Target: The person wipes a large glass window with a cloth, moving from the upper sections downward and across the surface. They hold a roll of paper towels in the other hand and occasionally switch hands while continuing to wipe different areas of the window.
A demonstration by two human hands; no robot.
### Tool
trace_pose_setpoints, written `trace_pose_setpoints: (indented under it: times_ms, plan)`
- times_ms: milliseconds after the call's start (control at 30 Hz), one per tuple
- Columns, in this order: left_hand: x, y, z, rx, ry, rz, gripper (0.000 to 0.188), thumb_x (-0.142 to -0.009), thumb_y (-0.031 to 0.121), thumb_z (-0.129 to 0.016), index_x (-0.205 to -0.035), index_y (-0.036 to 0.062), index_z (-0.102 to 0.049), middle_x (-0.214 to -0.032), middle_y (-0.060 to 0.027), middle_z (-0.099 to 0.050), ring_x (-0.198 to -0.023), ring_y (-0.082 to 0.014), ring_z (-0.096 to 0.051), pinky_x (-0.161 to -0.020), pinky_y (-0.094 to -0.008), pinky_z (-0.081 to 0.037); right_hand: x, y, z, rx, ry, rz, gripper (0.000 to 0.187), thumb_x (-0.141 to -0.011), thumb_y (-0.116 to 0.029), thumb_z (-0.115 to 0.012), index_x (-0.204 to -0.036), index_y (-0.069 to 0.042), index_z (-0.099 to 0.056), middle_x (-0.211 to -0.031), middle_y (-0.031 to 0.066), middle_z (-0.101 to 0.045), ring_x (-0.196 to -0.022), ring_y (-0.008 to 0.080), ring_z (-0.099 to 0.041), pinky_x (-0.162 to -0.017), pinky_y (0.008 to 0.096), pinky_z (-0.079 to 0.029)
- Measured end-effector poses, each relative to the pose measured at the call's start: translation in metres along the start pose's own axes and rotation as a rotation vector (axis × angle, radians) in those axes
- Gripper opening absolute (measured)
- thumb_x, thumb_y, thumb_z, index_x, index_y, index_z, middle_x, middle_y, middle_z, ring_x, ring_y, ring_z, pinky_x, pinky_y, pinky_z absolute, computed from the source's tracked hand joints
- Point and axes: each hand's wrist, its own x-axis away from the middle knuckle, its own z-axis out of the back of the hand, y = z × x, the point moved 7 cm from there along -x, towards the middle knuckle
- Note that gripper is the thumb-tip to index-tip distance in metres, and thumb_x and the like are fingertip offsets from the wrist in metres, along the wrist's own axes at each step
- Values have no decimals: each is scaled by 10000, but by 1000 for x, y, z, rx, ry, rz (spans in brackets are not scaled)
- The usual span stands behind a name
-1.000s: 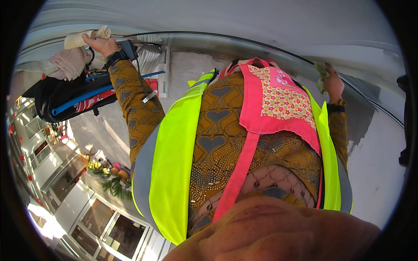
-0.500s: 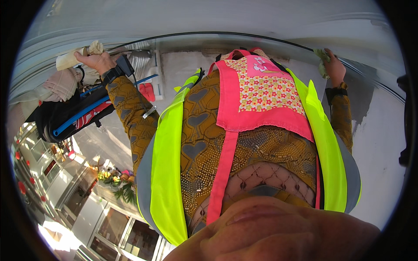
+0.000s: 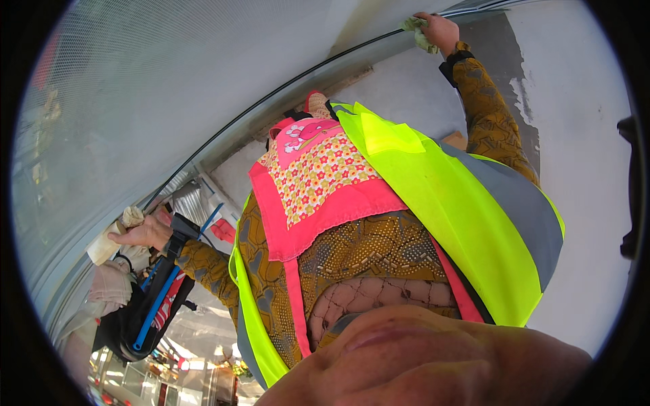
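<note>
At the upper right, my right hand (image 3: 441,32) is closed around a crumpled pale green cloth (image 3: 420,35). It is held against the edge of a pale panel, by a thin black strip (image 3: 271,93). Far to the left, my left hand (image 3: 143,234) grips a cream cloth-like bundle (image 3: 105,246) beside the same panel's frame, with part of the bundle hidden by the fingers. Just below this hand hangs a pinkish cloth (image 3: 110,283).
The mesh-patterned panel (image 3: 169,74) fills the upper left. A black bag (image 3: 122,329) with a blue bar (image 3: 158,308) hangs under my left forearm. A white wall (image 3: 575,149) with a grey patch stands on the right. Red slippers (image 3: 223,230) lie on the floor.
The view has tilted and turned. My right arm now reaches higher with the green cloth, and my left hand appears lower with the cream bundle. Both hands keep their hold.
</note>
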Motion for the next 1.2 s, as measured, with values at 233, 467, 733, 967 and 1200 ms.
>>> trace_pose_setpoints:
  times_ms: [233,467,733,967,1200]
  plan:
    - [41,-3,-21,23,-53,82,600,-950,609,-476,-1282,121,-584,-1182,-28,-654,-996,-195,-641,-746,-349,-487,-12,32,3,-51,26,-117,349,-869,-232,-540,-1176,-288,-697,-1037,108,-719,-952,324,-675,-811,441,-552]
    - [48,-4,-21,131,-85,29,611,-959,512,-541,-1371,61,-525,-1291,-95,-615,-1114,-234,-623,-919,-365,-519,-18,57,15,-92,16,-205,327,-864,-248,-537,-1135,-250,-720,-1029,107,-726,-974,331,-671,-837,442,-545]
    - [46,-7,-12,188,-67,-82,615,-943,551,-553,-1254,22,-596,-1184,-99,-658,-1022,-223,-650,-865,-338,-545,-23,66,30,-81,59,-222,320,-864,-247,-537,-1120,-235,-729,-1035,115,-725,-958,343,-675,-846,450,-541]
    - [53,-18,-14,191,-126,-54,595,-931,540,-589,-1210,15,-613,-1111,-87,-663,-965,-213,-643,-835,-323,-531,-39,89,49,-30,54,-250,330,-869,-218,-552,-1155,-226,-718,-1085,110,-719,-991,345,-669,-860,445,-544]
    - [13,-55,23,157,-248,35,740,-913,575,-575,-1419,48,-460,-1329,-94,-571,-1150,-228,-588,-991,-346,-480,-48,97,73,-47,58,-354,318,-885,-215,-533,-1127,-215,-740,-1127,112,-713,-1024,341,-661,-876,435,-540]
